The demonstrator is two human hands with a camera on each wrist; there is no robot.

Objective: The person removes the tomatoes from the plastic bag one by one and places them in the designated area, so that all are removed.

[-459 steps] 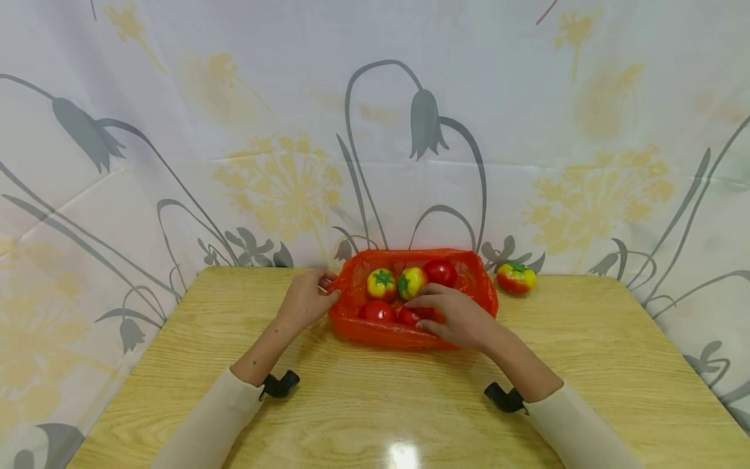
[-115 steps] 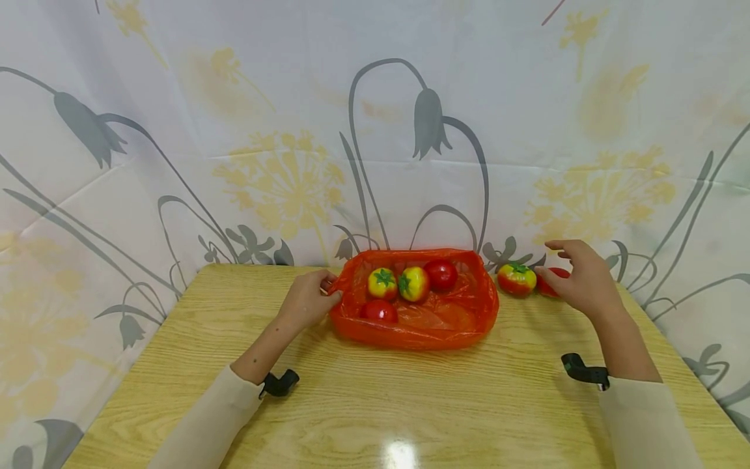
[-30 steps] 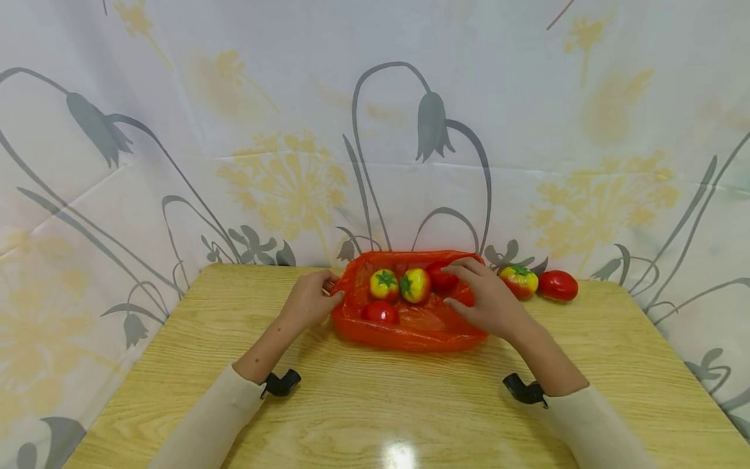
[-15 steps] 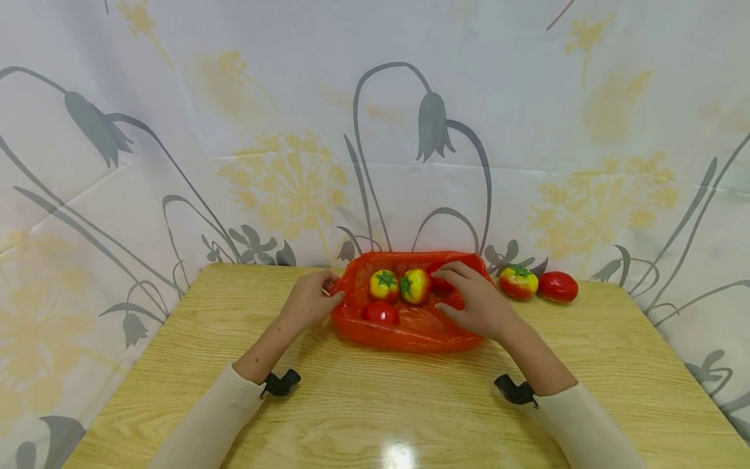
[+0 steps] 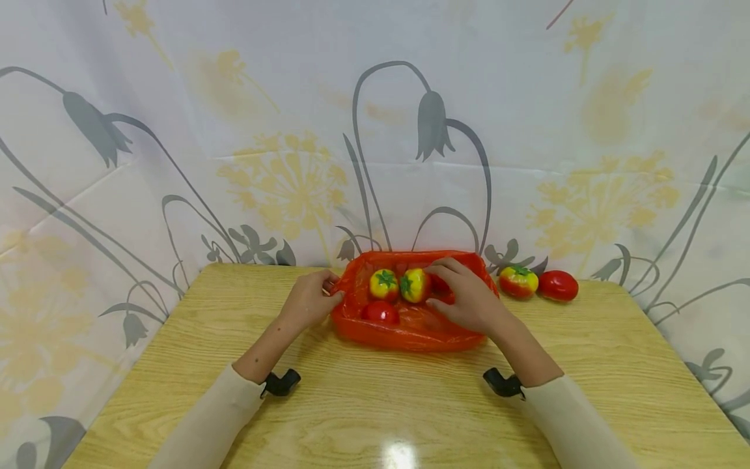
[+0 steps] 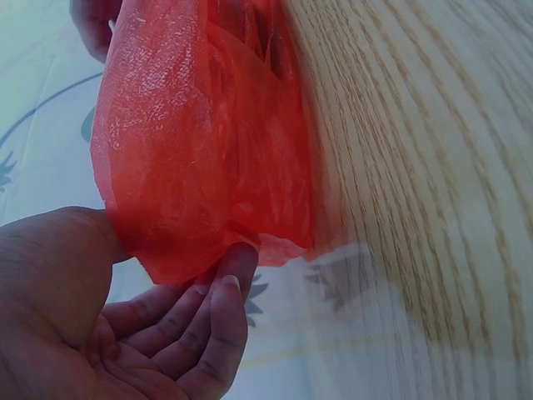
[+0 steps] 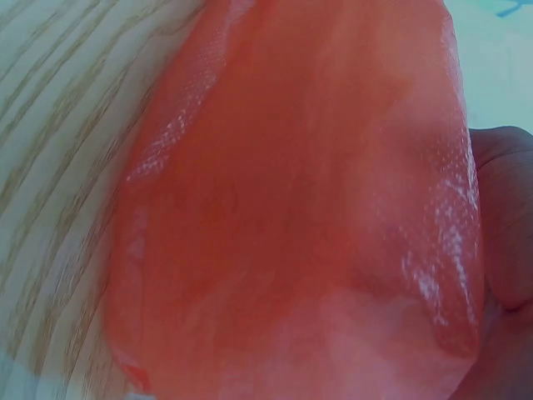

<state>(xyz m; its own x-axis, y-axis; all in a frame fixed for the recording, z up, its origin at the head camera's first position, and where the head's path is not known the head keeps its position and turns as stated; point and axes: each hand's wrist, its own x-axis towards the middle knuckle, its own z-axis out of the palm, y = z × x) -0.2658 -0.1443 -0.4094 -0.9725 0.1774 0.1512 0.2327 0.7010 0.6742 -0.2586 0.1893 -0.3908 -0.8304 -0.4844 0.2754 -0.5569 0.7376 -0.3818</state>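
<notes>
A red plastic bag [image 5: 410,337] lies with its mouth spread wide on the wooden table. My left hand [image 5: 307,301] pinches its left end; in the left wrist view the thumb and fingertips have the thin film of the bag [image 6: 175,150] between them. Inside sit two yellow-red tomatoes with green tops, one left [image 5: 383,285] and one right [image 5: 413,286], plus a glossy red tomato [image 5: 381,312] in front. My right hand [image 5: 465,296] reaches in, thumb and fingers apart, tips beside the right yellow-red tomato. It mostly covers another red tomato [image 5: 441,286].
Right of the bag, a yellow-red tomato [image 5: 518,283] and a red tomato [image 5: 558,286] lie side by side on the table [image 5: 363,404]. A flower-printed cloth [image 5: 281,85] hangs behind the table's back edge.
Since the oldest frame, the right hand has taken a red tomato out and set it on the table beside the yellow-red one. It is back over the bag, shifting left. The left hand stays put.
</notes>
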